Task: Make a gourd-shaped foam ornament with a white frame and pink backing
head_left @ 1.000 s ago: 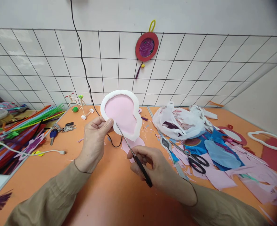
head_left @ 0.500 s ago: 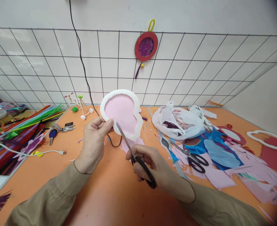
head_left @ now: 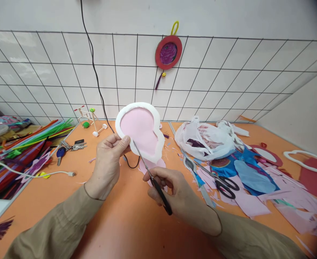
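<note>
My left hand (head_left: 111, 158) pinches the lower left rim of a white gourd-shaped frame (head_left: 158, 124), its thumb lying on the front. Pale pink fabric (head_left: 138, 124) fills the frame's opening. Black-handled scissors (head_left: 160, 192) are in my right hand (head_left: 174, 187), fingers wrapped about the handles. Their blades look nearly closed and point up and left, with the tips over the frame's lower left inner edge, close to my left thumb. Whether the tips touch the fabric I cannot tell. A loose pink piece (head_left: 151, 166) shows below the frame.
At right lie a second pair of scissors (head_left: 225, 185), a white plastic bag (head_left: 204, 138), blue fabric (head_left: 252, 176) and pink scraps (head_left: 251, 203). To the left are keys (head_left: 61, 153), a white cable (head_left: 53, 173) and coloured pipe cleaners (head_left: 50, 131). A red round ornament (head_left: 179, 54) hangs on the tiled wall.
My right hand has turned the scissors slightly, and the handles have swung left and come closer together. The frame and my left hand stay nearly in place.
</note>
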A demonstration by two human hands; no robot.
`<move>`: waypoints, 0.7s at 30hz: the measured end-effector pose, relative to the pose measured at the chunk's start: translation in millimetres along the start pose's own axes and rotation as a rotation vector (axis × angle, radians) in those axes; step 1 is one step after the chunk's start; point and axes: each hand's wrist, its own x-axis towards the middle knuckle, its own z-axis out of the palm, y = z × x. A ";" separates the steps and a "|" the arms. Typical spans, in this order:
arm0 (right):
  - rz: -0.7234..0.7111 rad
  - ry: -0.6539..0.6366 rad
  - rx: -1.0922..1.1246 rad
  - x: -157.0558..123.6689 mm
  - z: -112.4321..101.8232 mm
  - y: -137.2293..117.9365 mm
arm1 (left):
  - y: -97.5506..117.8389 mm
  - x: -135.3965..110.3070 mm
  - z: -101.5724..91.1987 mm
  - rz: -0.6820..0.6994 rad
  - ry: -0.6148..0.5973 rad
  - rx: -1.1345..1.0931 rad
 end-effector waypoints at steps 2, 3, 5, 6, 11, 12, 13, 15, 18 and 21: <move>-0.003 0.007 -0.001 0.1 0.8 0.6 | -0.3 0.2 -0.1 0.005 -0.007 -0.001; -0.003 0.008 0.001 0.1 1.1 1.0 | -0.5 0.2 -0.2 0.007 -0.007 0.001; 0.000 0.008 0.005 0.1 1.7 1.9 | -0.8 0.0 -0.7 0.008 -0.002 0.004; 0.003 0.008 0.006 0.1 1.9 2.2 | -0.8 -0.1 -1.0 0.008 0.001 0.005; 0.018 0.013 0.014 -0.3 2.0 1.7 | -0.7 0.4 -1.0 0.014 0.008 0.011; 0.019 0.012 0.017 -0.4 1.9 1.1 | -0.7 0.6 -0.7 0.013 0.010 0.012; 0.017 0.007 0.021 -0.4 1.7 0.5 | -0.6 0.7 -0.4 0.012 0.011 0.011; 0.011 -0.008 0.032 -0.3 1.3 -0.7 | -0.5 0.7 0.1 0.013 0.006 0.005; 0.017 -0.037 0.052 0.4 0.3 -1.9 | 0.0 0.4 0.4 0.021 -0.008 -0.006; 0.029 -0.050 0.049 1.1 -0.4 -2.4 | 0.8 -0.1 0.7 0.026 -0.009 -0.010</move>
